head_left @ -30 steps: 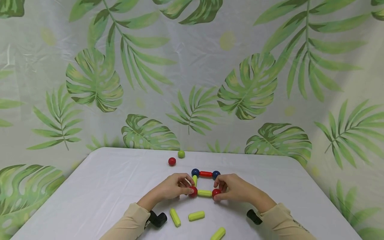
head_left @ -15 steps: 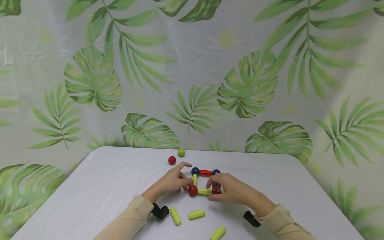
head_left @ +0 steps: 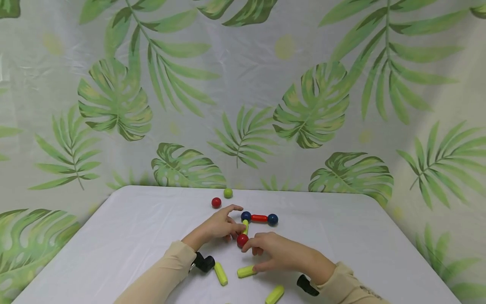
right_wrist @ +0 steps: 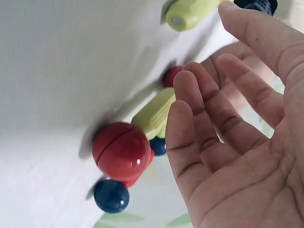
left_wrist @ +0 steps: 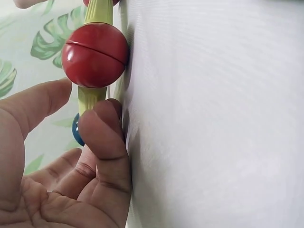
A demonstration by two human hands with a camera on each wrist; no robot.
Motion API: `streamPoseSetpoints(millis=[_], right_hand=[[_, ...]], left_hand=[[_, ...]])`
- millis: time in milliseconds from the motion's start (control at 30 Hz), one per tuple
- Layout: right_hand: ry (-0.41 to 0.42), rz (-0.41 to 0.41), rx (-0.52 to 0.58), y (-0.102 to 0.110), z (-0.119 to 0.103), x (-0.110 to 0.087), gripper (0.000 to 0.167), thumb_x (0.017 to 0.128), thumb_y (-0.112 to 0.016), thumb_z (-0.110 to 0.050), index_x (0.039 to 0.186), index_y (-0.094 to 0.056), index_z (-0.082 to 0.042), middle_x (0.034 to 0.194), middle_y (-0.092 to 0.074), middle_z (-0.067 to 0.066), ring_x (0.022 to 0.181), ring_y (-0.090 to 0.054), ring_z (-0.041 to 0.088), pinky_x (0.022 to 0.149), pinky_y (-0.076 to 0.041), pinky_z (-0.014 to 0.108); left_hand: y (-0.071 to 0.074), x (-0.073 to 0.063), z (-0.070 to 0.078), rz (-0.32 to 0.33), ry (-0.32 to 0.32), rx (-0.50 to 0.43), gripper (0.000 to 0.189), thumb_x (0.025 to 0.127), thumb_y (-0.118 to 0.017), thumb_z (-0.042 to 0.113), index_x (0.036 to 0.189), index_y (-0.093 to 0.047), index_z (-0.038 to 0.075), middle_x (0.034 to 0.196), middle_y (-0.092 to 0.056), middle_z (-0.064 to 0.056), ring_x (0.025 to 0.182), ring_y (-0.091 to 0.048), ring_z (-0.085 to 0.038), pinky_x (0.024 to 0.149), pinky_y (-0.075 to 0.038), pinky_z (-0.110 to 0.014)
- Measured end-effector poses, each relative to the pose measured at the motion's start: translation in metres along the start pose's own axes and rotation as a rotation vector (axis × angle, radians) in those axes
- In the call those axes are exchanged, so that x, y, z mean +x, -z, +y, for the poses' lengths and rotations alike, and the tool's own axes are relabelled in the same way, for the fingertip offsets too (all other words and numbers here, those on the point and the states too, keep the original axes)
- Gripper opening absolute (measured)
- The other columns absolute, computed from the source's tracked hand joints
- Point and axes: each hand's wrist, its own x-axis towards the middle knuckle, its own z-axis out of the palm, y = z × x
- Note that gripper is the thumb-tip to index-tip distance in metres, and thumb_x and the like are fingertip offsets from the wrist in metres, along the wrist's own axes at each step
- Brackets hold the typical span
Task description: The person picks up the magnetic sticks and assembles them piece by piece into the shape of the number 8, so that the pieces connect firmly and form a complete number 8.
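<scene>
A frame of magnetic building rods and balls lies on the table. Its near-left red ball [head_left: 242, 241] joins a yellow-green rod [head_left: 245, 228] to a blue ball [head_left: 246, 216], then a red rod [head_left: 259, 218] and another blue ball [head_left: 272, 219]. Beside the yellow-green rod, my left hand [head_left: 218, 223] has its index finger stretched out and its fingertips close to the rod. My right hand [head_left: 281, 253], fingers loosely extended, hovers over the frame's near side and hides it in the head view. Its thumb overlaps the end of a loose yellow-green rod [head_left: 246, 271].
Two more loose yellow-green rods, one on the left [head_left: 220, 273] and one at the front [head_left: 274, 294], lie on the white table [head_left: 360, 236]. A loose red ball [head_left: 216, 202] and a green ball [head_left: 228, 193] sit toward the back edge. Black wrist cameras are strapped on.
My right hand has let go of the near-right red ball and moved toward the front and left. The left hand has released the near-left red ball and drawn back slightly.
</scene>
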Motion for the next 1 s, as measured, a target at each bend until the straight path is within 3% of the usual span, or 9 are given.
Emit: streamPoseSetpoints(millis=[267,667,1000], right_hand=[[-0.015,-0.018,-0.035,-0.008,-0.005,0.006,0.037,0.091,-0.088,-0.02,0.125,-0.075,-0.018,0.103,-0.068,-0.007,0.094,-0.061,0.001,0.087,-0.053,0.021],[-0.084,-0.054,-0.039,-0.016,-0.009,0.013,0.032,0.091,-0.088,-0.023,0.12,-0.077,-0.021,0.101,-0.066,-0.011,0.088,-0.058,-0.001,0.083,-0.053,0.017],[-0.067,-0.069,-0.063,-0.021,-0.009,0.016,0.023,0.092,-0.087,-0.022,0.113,-0.079,-0.022,0.093,-0.063,-0.014,0.083,-0.055,-0.001,0.08,-0.051,0.016]], left_hand=[[-0.001,0.003,0.0,-0.01,0.023,-0.001,0.07,0.097,-0.081,0.027,0.157,-0.048,0.013,0.081,-0.074,-0.003,0.065,-0.061,-0.013,0.059,-0.051,-0.026],[-0.002,0.007,-0.001,-0.015,0.005,0.017,0.065,0.097,-0.08,0.025,0.154,-0.051,0.015,0.077,-0.072,0.0,0.062,-0.06,-0.013,0.056,-0.05,-0.025],[-0.003,0.007,-0.002,-0.008,0.006,0.026,0.063,0.096,-0.081,0.025,0.152,-0.053,0.015,0.077,-0.073,0.001,0.059,-0.057,-0.013,0.055,-0.049,-0.024]])
